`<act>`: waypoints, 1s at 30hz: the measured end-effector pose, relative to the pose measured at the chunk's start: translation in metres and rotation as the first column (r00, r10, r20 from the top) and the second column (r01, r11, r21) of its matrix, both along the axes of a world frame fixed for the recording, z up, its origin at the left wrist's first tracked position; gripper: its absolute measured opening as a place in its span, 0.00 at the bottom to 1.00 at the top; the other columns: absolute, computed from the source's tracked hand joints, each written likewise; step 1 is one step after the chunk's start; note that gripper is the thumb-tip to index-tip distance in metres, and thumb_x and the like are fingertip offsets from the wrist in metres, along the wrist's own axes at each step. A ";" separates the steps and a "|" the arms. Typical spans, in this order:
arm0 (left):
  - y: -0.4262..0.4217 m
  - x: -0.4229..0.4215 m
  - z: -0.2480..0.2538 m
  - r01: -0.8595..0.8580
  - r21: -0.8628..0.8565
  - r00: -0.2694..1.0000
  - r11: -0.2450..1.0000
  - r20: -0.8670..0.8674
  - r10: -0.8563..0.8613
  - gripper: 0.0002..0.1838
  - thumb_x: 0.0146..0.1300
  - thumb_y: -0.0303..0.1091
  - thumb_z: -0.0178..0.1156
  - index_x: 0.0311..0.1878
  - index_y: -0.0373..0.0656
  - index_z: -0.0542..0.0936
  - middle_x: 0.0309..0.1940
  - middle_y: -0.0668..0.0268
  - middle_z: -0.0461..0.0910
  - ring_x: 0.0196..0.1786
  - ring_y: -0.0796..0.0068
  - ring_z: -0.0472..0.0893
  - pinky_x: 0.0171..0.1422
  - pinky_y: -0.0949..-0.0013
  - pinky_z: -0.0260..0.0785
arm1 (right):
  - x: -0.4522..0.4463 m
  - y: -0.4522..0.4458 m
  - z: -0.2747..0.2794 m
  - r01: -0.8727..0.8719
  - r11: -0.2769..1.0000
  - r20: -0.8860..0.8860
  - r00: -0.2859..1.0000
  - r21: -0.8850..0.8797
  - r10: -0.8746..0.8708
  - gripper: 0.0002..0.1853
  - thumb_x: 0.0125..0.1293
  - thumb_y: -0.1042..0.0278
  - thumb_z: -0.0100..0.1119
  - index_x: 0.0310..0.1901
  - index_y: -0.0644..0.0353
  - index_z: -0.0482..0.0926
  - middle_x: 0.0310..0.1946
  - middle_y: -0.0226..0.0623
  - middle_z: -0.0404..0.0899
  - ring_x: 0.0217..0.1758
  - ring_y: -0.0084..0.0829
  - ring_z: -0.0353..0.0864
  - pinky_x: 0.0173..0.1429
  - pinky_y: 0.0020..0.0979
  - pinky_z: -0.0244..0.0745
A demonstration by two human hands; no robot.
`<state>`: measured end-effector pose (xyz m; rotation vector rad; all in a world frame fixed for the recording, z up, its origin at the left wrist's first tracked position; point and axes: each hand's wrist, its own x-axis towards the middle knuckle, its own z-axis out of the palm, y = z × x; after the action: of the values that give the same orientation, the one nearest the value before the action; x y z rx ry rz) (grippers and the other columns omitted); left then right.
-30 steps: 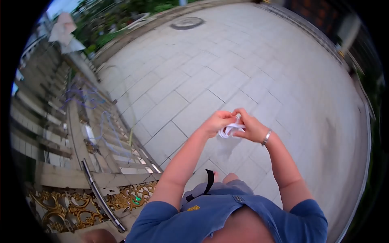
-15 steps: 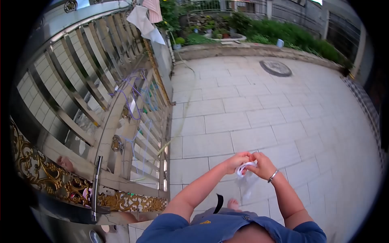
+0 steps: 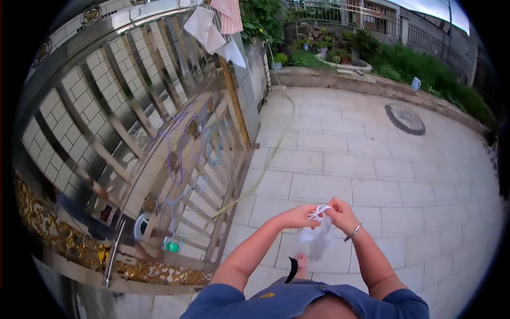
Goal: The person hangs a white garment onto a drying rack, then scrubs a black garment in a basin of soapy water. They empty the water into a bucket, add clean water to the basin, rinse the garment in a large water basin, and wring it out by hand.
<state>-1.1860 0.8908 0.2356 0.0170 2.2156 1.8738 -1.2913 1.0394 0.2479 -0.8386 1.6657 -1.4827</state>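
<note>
In front of my body, both hands are raised over the tiled floor. My left hand [image 3: 305, 215] pinches one side of the band-like upper edge of a thin white cloth [image 3: 319, 239]. Close beside it, my right hand [image 3: 341, 213], with a metal bracelet at the wrist, is closed on the other side of that edge. The cloth's lower part hangs limp and looks partly see-through; its exact kind I cannot make out.
To the left stands a shiny metal gate [image 3: 101, 114] hung with purple and blue hangers [image 3: 182, 151]. Cloths [image 3: 204, 29] drape over its far end. A hose [image 3: 271, 159] runs across the tiles. Further off are a round stone slab [image 3: 405, 119] and a planted bed [image 3: 414, 69].
The view has turned left, so the gate and slab sit further right. The cloth's band has changed shape between my hands, and its body hangs more spread out.
</note>
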 end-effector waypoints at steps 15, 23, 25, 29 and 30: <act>-0.138 -0.172 0.059 -0.804 -0.325 0.505 0.498 0.072 0.860 0.26 0.52 0.56 0.54 0.23 0.37 0.72 0.18 0.61 0.74 0.19 0.76 0.74 0.18 0.76 0.63 | -0.194 -0.150 0.036 -0.309 0.941 0.081 0.950 0.134 0.301 0.08 0.60 0.64 0.46 0.33 0.60 0.66 0.18 0.29 0.66 0.14 0.19 0.67 0.15 0.21 0.63; -0.171 -0.239 0.043 -0.785 0.551 0.480 0.283 0.252 0.840 0.29 0.56 0.60 0.42 0.34 0.37 0.71 0.30 0.59 0.76 0.35 0.69 0.75 0.38 0.67 0.68 | -0.268 -0.229 0.038 -0.485 0.874 0.158 0.861 -0.033 0.484 0.09 0.60 0.65 0.47 0.36 0.62 0.65 0.32 0.35 0.69 0.35 0.24 0.75 0.29 0.26 0.74; -0.176 -0.243 0.051 -0.785 0.580 0.436 0.218 0.267 0.859 0.29 0.56 0.59 0.42 0.34 0.38 0.72 0.33 0.59 0.76 0.42 0.67 0.74 0.46 0.63 0.65 | -0.281 -0.244 0.035 -0.567 0.823 0.179 0.807 -0.032 0.563 0.09 0.60 0.64 0.48 0.36 0.60 0.66 0.33 0.33 0.70 0.35 0.23 0.74 0.32 0.26 0.74; -0.208 -0.246 0.044 -0.775 0.618 0.334 0.130 0.226 0.915 0.28 0.56 0.58 0.44 0.34 0.38 0.73 0.34 0.60 0.76 0.41 0.66 0.74 0.45 0.62 0.65 | -0.297 -0.283 0.031 -0.644 0.760 0.443 0.658 -0.087 0.608 0.09 0.60 0.63 0.48 0.35 0.60 0.68 0.31 0.31 0.70 0.31 0.22 0.72 0.32 0.26 0.72; -0.218 -0.245 0.041 -0.756 0.641 0.345 0.133 0.217 0.913 0.27 0.56 0.58 0.45 0.33 0.38 0.74 0.35 0.58 0.76 0.41 0.65 0.74 0.46 0.61 0.65 | -0.301 -0.295 0.028 -0.629 0.764 0.567 0.581 -0.141 0.584 0.09 0.61 0.63 0.48 0.34 0.60 0.68 0.30 0.30 0.71 0.30 0.22 0.72 0.32 0.26 0.72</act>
<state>-1.4314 0.6728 0.2768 -1.2723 1.4947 3.3432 -1.5927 0.7447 0.2758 -0.7072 0.8217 -1.0153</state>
